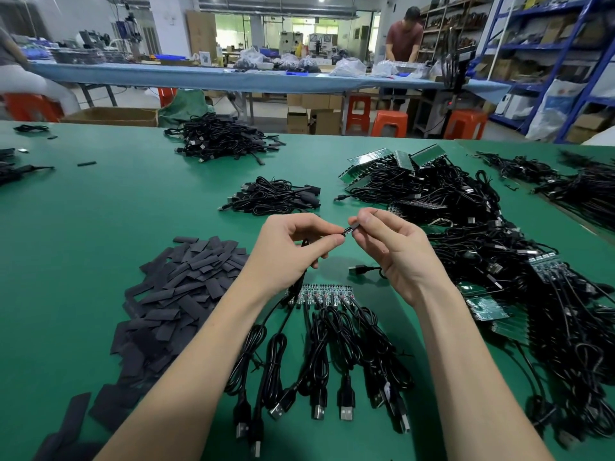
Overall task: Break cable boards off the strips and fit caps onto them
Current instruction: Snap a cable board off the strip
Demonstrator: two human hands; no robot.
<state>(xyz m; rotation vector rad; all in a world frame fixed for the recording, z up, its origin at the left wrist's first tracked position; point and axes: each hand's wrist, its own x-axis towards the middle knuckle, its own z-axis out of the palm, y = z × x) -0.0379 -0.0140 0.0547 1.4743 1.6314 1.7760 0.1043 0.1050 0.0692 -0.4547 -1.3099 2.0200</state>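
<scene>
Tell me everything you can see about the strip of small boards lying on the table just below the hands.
The strip of boards lies flat on the green table, just beneath the left hand and the right hand. It is a row of narrow dark green boards joined side by side, with small parts on them. A black cable runs from each board toward the viewer, coiled and ending in a USB plug. The left wrist hides its left end.

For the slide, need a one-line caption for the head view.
Left hand and right hand fit a black cap onto a cable board above a strip of boards on the green table.
</scene>
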